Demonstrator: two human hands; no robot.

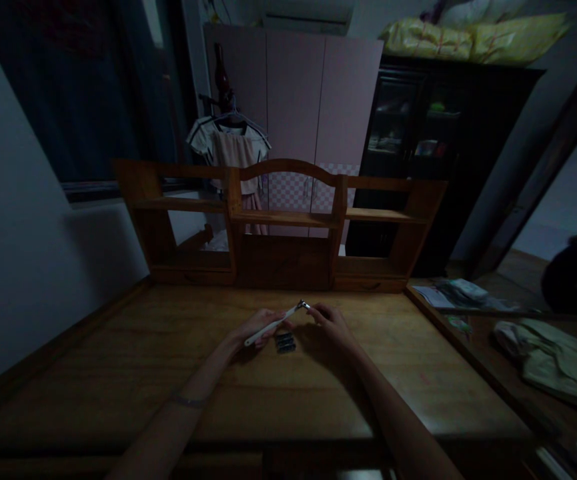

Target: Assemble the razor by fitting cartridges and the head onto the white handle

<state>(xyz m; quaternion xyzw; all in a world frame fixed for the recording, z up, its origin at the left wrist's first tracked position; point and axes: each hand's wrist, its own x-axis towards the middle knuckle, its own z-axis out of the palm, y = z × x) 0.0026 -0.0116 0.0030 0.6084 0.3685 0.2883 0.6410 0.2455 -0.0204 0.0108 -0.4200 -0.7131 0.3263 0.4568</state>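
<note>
My left hand (261, 328) is closed around a slim tool with a long white handle (267, 329), which slants up to the right above the table. Its small dark and metallic head looks somewhat like a razor's, but the kind is unclear in the dim light. At that end, my right hand (331, 321) pinches a small shiny metal piece (307, 306), touching or nearly touching the head. Just below the hands, a small dark pack with ribbed rows (285, 343) lies on the wooden tabletop (398, 367).
A wooden shelf unit (288, 219) with small drawers stands along the table's back edge. To the right, a lower surface holds folded pale cloth (558, 360) and papers (433, 297). A white wall (18, 253) borders the left side. Wardrobes (295, 100) stand behind.
</note>
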